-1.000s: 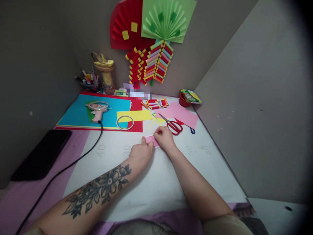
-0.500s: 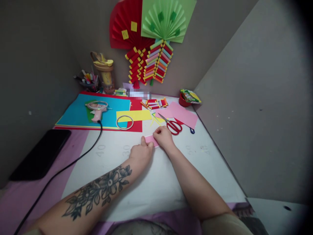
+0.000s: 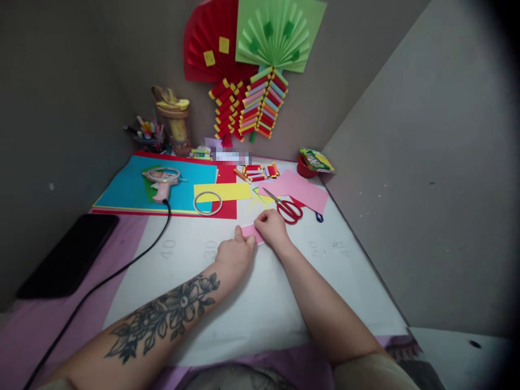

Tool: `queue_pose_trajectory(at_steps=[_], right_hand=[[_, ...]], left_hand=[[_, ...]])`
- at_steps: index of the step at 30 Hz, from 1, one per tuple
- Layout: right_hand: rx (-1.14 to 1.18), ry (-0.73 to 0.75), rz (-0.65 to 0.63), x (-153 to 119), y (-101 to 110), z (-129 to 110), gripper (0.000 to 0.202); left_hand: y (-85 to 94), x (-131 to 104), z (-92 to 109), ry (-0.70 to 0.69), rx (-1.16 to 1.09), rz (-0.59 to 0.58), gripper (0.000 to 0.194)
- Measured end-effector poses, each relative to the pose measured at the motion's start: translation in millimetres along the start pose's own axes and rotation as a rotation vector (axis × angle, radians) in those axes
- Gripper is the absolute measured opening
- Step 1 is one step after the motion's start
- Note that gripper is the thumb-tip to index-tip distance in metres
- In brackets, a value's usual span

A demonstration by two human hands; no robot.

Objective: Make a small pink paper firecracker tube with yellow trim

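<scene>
A small pink paper piece lies on the white table cover, between my two hands. My left hand grips its left part, with fingers curled and the thumb pressed on it. The fingers of my right hand are pinched together at its right end. Just beyond my right hand lie red-handled scissors, beside a larger pink sheet. A yellow paper strip and a round ring are farther left.
A pink glue gun rests on blue sheets, its black cable running toward the near left. A dark flat device lies left. Small paper rolls and a red pot stand at the back.
</scene>
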State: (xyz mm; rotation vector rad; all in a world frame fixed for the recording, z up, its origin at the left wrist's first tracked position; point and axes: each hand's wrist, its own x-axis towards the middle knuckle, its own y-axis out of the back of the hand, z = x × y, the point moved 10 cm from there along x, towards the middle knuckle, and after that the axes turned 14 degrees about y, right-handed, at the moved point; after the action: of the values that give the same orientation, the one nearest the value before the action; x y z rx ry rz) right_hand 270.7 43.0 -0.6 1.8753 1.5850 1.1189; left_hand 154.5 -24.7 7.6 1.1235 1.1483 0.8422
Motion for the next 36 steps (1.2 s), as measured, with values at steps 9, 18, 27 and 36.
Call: queue_pose_trajectory(at_steps=[9, 18, 27, 36], right_hand=[[-0.014, -0.022, 0.069, 0.9, 10.0, 7.0, 0.02], [0.065, 0.354, -0.129, -15.2, 2.4, -34.0, 0.035], [-0.192, 0.227, -0.228, -16.8, 4.3, -12.6, 0.035], [-0.066, 0.202, -0.095, -12.7, 18.1, -6.8, 0.021]], left_hand=[[-1.1, 0.9, -1.2, 0.004, -0.012, -0.009, 0.033], [15.0, 11.2, -18.4, -0.038, -0.063, 0.041, 0.028], [26.7, 16.6, -27.0, 0.031, -0.072, 0.131, 0.032], [31.1, 28.8, -37.0, 0.066, -0.259, 0.275, 0.033]])
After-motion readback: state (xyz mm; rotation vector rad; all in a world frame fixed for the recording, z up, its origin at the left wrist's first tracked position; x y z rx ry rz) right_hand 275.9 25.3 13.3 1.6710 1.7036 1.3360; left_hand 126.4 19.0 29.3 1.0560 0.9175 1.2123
